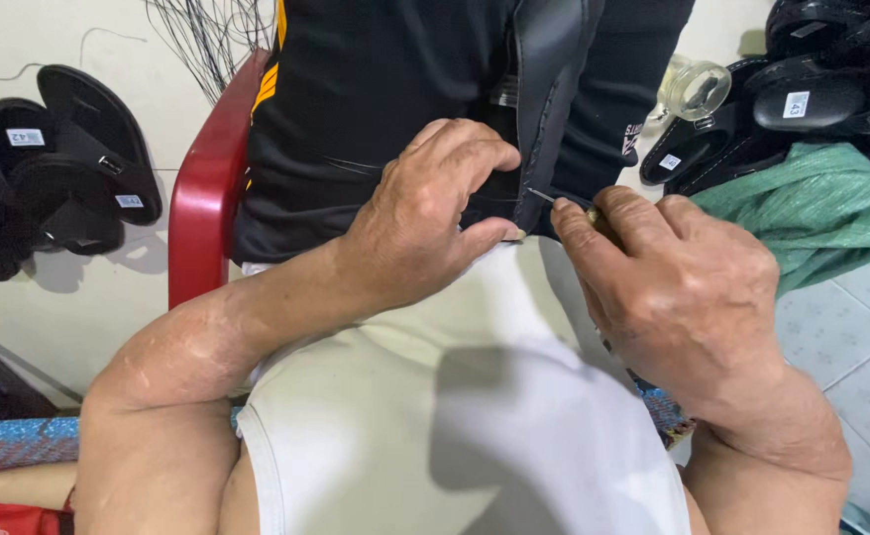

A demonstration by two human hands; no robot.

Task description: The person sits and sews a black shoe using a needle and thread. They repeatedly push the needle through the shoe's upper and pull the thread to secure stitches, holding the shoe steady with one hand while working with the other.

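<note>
Fingers (475, 149) of the left hand (425, 213) are curled tight near the centre of the frame, the thumb pressed under them, pinching the lower edge of a black sandal sole (546, 89) that stands upright between the person's knees; the sole runs from the top edge of the frame down to the pinch, its stitched rim facing right; the right hand (678, 287), right of centre, is closed almost fully, thumb and forefinger gripping a thin metal awl (544, 196) whose point touches the sole's rim just beside the left fingertips; the awl's handle is mostly hidden inside the fist; both forearms reach up from the bottom corners across a white vest (455, 426) that fills the lower middle; black shorts (376, 99) with an orange stripe cover the upper middle; a red plastic chair (202, 188) shows at centre left; black sandals (58, 168) with small white labels lie at the upper left on the pale floor, and more black sandals (812, 89) are piled at the upper right; a clear glass jar (695, 87) lies near that pile; a green woven sack (821, 213) lies at the right edge below it.
</note>
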